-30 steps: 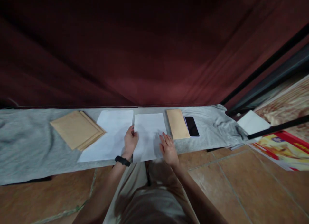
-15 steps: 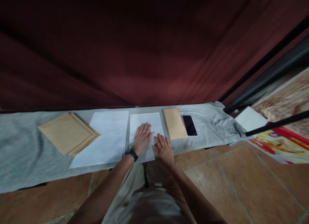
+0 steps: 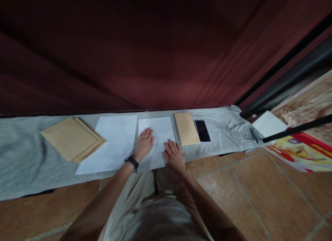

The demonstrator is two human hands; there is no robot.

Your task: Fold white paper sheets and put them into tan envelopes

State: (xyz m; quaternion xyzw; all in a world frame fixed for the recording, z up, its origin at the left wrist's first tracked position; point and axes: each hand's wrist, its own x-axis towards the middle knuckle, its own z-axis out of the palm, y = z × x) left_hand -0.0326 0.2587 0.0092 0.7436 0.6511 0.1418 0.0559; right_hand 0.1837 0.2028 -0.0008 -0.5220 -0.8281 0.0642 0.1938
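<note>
A white sheet of paper lies on a grey cloth spread over the floor. My left hand, with a black band at the wrist, rests flat on the sheet's left part, fingers apart. My right hand presses flat on the sheet's lower right edge. A stack of white paper lies just left of the sheet. Right of the sheet is a brown envelope, and beside it a black phone.
A pile of brown envelopes lies at the left on the cloth. A dark red curtain hangs behind. At the right are a white sheet, a colourful poster and black bars. Brown floor tiles lie near me.
My left hand went from gripping the sheet's left edge to lying flat on it, then slid a little leftward. My right hand stayed on the lower right edge.
</note>
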